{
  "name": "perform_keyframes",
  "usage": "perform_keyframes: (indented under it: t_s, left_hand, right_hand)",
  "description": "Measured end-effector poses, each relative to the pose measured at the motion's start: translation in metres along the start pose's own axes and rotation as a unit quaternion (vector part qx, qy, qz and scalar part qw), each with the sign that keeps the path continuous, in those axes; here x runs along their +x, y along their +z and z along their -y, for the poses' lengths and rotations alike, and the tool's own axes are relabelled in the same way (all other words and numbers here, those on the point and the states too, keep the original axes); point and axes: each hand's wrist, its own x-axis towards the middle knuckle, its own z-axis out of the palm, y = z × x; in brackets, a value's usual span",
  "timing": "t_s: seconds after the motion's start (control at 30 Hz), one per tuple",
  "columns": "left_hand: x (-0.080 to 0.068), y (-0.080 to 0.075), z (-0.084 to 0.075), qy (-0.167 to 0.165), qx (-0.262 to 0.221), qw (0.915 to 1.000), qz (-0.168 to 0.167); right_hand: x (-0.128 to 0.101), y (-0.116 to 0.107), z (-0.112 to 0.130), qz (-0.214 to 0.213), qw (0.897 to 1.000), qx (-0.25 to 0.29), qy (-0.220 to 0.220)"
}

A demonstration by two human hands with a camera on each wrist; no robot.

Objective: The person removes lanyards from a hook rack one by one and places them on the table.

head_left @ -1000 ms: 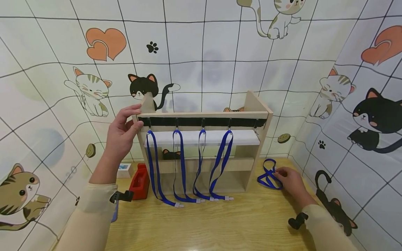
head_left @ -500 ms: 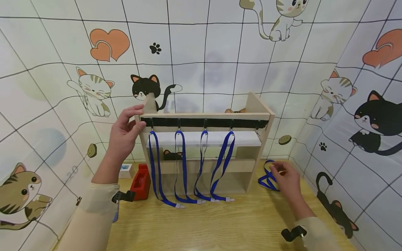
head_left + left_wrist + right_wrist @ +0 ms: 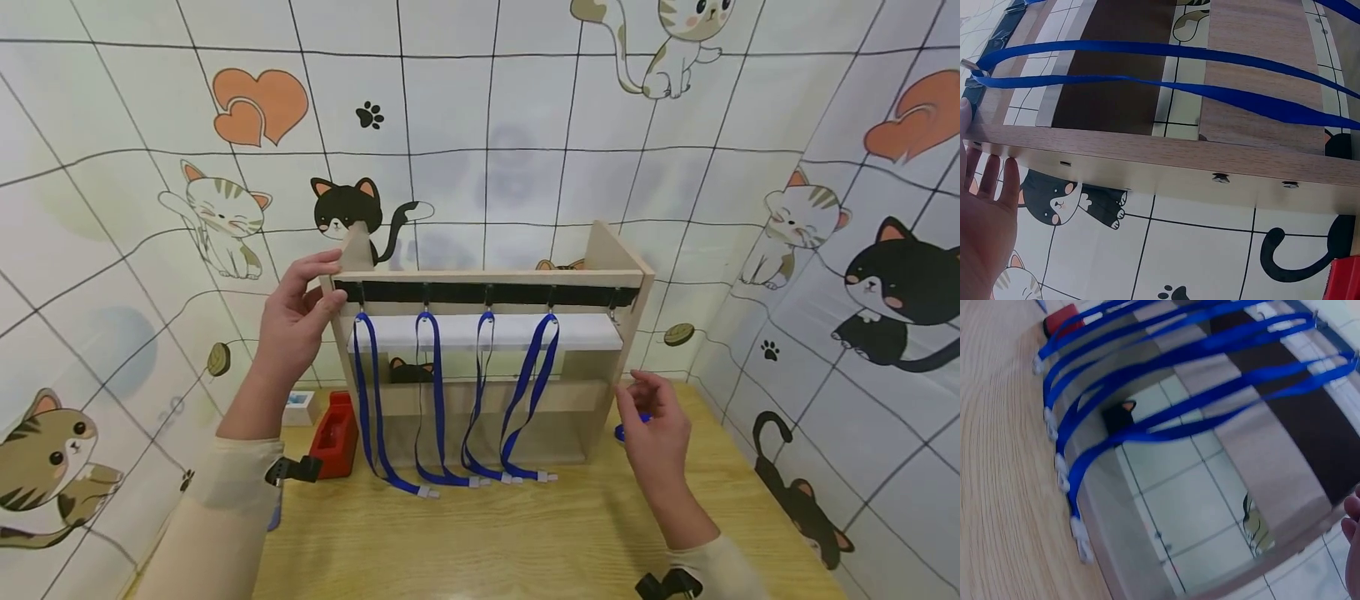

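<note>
A wooden rack (image 3: pixel 570 396) stands on the table, with a black strip (image 3: pixel 457 292) of hooks along its upper front. Several blue lanyards (image 3: pixel 438 392) hang from the hooks, their white clips (image 3: pixel 1082 540) resting on the tabletop. My left hand (image 3: pixel 296 321) grips the rack's upper left corner, thumb in front and fingers round the side panel. My right hand (image 3: pixel 656 433), fingers loosely bent, is beside the rack's right side panel; whether it touches is unclear. Another blue lanyard (image 3: pixel 621 432) lies behind my right hand, mostly hidden by it. The rightmost hook (image 3: pixel 612 314) carries no lanyard.
A red tape dispenser (image 3: pixel 335 437) and a small white box (image 3: pixel 300 408) sit left of the rack. Cat-print wall covering (image 3: pixel 450 100) surrounds the wooden table (image 3: pixel 465 550) at the back and sides.
My right hand has come off the loose lanyard on the table and moved left and up to the rack's right side. My left hand keeps its grip on the corner.
</note>
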Motion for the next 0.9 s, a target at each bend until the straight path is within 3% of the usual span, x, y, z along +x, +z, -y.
perform_keyframes:
  t_s: [0.07,0.27,0.47,0.9]
  left_hand:
    - [-0.001,0.0,0.0,-0.001,-0.002,1.0,-0.002]
    - [-0.002,-0.001,0.0,-0.004,-0.001,1.0,-0.004]
    - [-0.001,-0.001,-0.001,-0.002,0.005,1.0,-0.005]
    - [-0.001,0.001,-0.001,-0.011,0.016,0.9998,-0.004]
  right_hand:
    - [-0.002,0.005,-0.001,0.001,1.0,0.006,-0.008]
    - [-0.007,0.024,0.011,0.073,0.997,0.032,-0.016]
    - [-0.008,0.051,0.023,0.119,0.991,0.05,-0.018]
    - [-0.014,0.085,0.045,0.127,0.99,0.056,-0.009]
